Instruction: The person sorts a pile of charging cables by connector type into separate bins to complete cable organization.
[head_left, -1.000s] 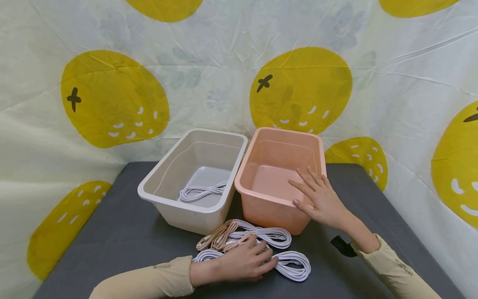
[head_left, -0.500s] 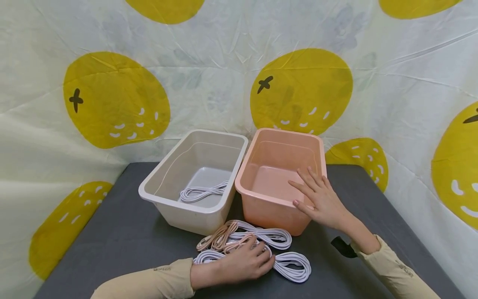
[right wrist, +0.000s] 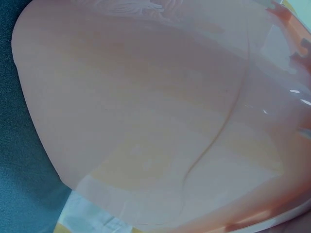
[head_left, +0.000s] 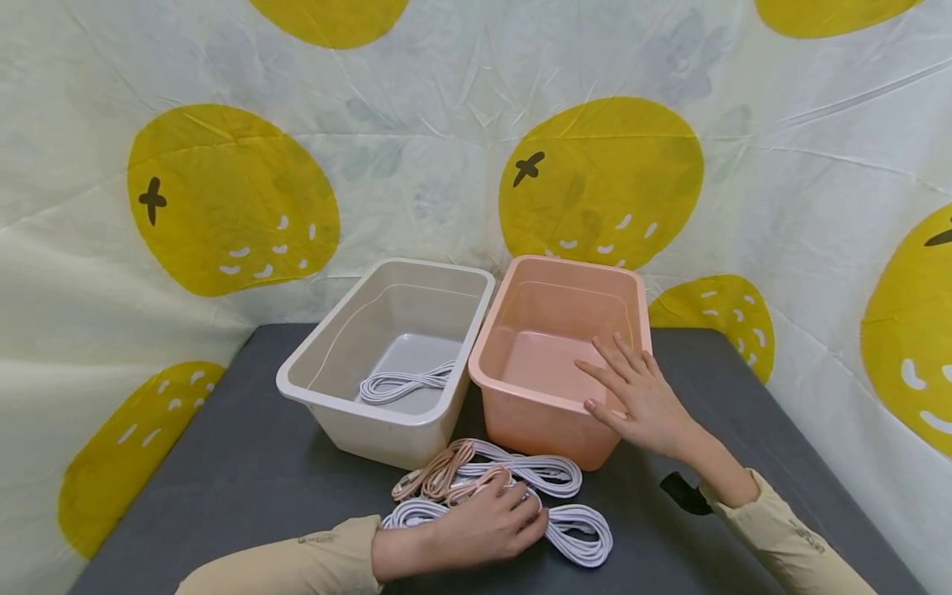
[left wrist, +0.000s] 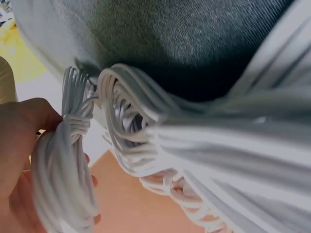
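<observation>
My left hand [head_left: 491, 521] grips a coiled white cable [head_left: 582, 535] low over the dark tabletop. Thumb and fingers wrap the middle of this white coil [left wrist: 65, 160] in the left wrist view. Under and behind the hand lie another white coil [head_left: 550, 473], a tan coil [head_left: 437, 473] and a partly hidden pink coil [head_left: 479, 483]. Spread fingers mark my right hand [head_left: 640, 397], which lies over the near right side of the pink bin [head_left: 550, 392]; it holds nothing. The right wrist view is filled by the bin's wall [right wrist: 141, 111].
Left of the pink bin stands a beige bin [head_left: 364, 417] with a white cable coil [head_left: 402, 384] inside. Both bins sit on the dark table [head_left: 245, 463]. A patterned cloth [head_left: 416, 165] hangs behind and at the sides.
My left hand has shifted slightly left, and the right end of the gripped cable coil has moved slightly left and toward me. My right hand stays in place.
</observation>
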